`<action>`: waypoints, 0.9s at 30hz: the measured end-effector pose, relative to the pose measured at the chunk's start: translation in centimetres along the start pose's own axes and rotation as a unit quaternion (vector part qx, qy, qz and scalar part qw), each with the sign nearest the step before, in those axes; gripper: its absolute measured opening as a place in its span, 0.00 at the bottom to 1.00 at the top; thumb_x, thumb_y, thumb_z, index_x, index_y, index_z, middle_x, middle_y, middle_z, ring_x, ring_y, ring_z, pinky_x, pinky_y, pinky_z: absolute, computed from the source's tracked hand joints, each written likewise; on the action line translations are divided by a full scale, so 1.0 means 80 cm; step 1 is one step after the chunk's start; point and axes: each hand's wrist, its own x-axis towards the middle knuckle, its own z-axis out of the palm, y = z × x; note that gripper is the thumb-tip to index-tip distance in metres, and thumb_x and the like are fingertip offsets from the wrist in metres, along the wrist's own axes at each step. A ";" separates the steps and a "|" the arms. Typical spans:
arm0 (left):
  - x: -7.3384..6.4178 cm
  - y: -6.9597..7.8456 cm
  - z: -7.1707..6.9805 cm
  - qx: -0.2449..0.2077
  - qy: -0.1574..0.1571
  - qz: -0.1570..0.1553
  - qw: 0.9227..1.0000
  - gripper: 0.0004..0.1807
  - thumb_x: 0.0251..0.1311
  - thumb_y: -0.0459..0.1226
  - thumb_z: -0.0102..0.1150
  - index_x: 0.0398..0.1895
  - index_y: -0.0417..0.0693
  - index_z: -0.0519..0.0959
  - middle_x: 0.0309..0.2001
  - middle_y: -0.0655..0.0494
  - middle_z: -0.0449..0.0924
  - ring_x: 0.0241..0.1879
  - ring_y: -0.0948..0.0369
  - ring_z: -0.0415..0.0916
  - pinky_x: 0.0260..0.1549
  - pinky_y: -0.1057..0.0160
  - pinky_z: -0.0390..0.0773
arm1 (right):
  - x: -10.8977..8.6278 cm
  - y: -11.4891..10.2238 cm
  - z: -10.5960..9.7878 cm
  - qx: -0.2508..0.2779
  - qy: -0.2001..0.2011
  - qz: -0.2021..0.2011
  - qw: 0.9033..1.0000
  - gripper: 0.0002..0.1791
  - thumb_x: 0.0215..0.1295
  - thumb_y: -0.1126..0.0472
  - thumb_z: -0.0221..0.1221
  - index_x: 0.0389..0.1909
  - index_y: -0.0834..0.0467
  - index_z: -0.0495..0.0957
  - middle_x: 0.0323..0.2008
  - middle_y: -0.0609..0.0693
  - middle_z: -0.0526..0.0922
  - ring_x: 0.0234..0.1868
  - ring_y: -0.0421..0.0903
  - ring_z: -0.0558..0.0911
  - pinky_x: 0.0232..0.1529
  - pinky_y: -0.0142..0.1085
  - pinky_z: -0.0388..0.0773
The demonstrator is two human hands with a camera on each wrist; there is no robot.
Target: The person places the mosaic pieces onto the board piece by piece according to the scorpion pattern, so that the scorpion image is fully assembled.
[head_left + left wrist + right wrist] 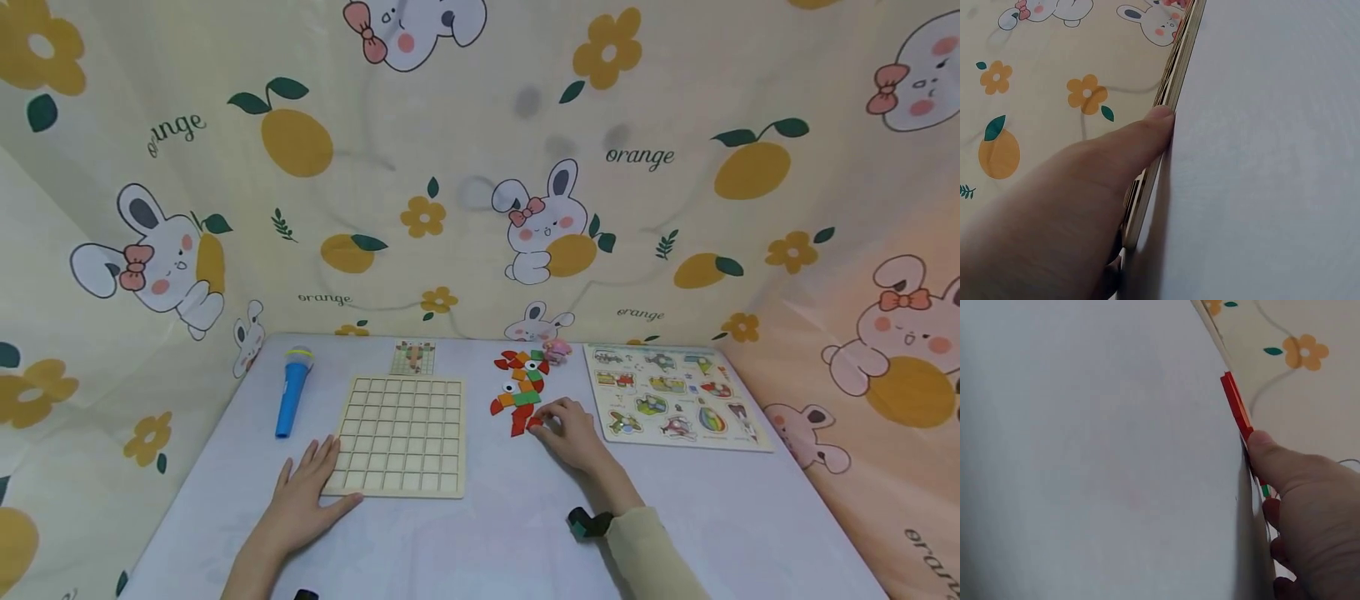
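Observation:
A wooden grid board (pixel 397 437) with square cells lies in the middle of the table. My left hand (pixel 303 496) rests at its lower left corner, fingers spread along the left side. The left wrist view shows the thumb (pixel 1129 147) against the board's edge (pixel 1175 78). Red, orange and green tiles (pixel 527 398), two with eye prints, lie in a cluster right of the board. At the cluster's near end my right hand (pixel 572 433) pinches a red tile (pixel 534 422) between thumb and finger. More red tiles (pixel 1235 403) show beside the right thumb.
A blue toy microphone (pixel 294 396) lies left of the board. Behind the board is a pattern card (pixel 413 357). A small pink toy (pixel 557 351) stands behind the tiles, and a picture puzzle board (pixel 637 429) lies at the right. A patterned cloth (pixel 465 275) hangs behind.

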 end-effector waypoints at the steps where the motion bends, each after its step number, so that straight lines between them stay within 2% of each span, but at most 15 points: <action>1: 0.000 0.000 0.000 0.000 0.001 0.001 1.000 0.60 0.62 0.68 0.65 0.83 0.36 0.57 0.83 0.35 0.53 0.82 0.33 0.45 0.76 0.25 0.37 | 0.000 0.000 -0.001 0.004 -0.002 0.001 1.000 0.12 0.71 0.52 0.70 0.50 0.52 0.86 0.52 0.52 0.82 0.57 0.54 0.75 0.58 0.55 0.68; 6: -0.003 -0.001 0.000 -0.008 0.001 0.002 1.000 0.60 0.62 0.67 0.65 0.83 0.35 0.57 0.82 0.35 0.54 0.82 0.33 0.45 0.76 0.25 0.38 | 0.001 -0.003 -0.005 0.021 -0.010 0.009 1.000 0.12 0.72 0.51 0.69 0.51 0.51 0.85 0.53 0.50 0.83 0.58 0.51 0.76 0.62 0.53 0.72; 12: -0.006 -0.003 0.000 -0.006 -0.002 -0.002 1.000 0.60 0.62 0.67 0.65 0.83 0.36 0.57 0.83 0.36 0.53 0.83 0.33 0.44 0.76 0.26 0.37 | 0.009 -0.017 -0.004 0.027 -0.012 -0.011 1.000 0.15 0.73 0.51 0.68 0.53 0.55 0.83 0.52 0.50 0.83 0.55 0.51 0.75 0.61 0.53 0.72; 16: -0.006 -0.002 0.000 -0.002 -0.004 -0.005 1.000 0.60 0.62 0.67 0.65 0.83 0.35 0.57 0.83 0.35 0.53 0.82 0.33 0.44 0.76 0.26 0.36 | 0.022 -0.034 0.000 0.032 -0.014 -0.022 0.999 0.15 0.73 0.53 0.68 0.53 0.56 0.82 0.49 0.50 0.83 0.55 0.51 0.75 0.61 0.52 0.70; 23: -0.004 0.004 -0.003 0.003 -0.004 -0.012 1.000 0.61 0.61 0.68 0.65 0.83 0.36 0.56 0.83 0.37 0.53 0.83 0.34 0.43 0.76 0.26 0.35 | 0.050 -0.068 0.011 0.019 -0.021 -0.054 0.998 0.14 0.72 0.54 0.69 0.53 0.55 0.84 0.51 0.50 0.85 0.60 0.53 0.77 0.68 0.61 0.70; 27: -0.004 0.009 -0.007 0.005 -0.007 -0.013 1.000 0.60 0.61 0.68 0.65 0.83 0.36 0.57 0.83 0.37 0.52 0.83 0.34 0.43 0.76 0.26 0.36 | 0.065 -0.083 0.021 0.007 -0.030 -0.077 0.997 0.13 0.72 0.54 0.69 0.53 0.55 0.84 0.50 0.50 0.85 0.58 0.52 0.78 0.66 0.54 0.75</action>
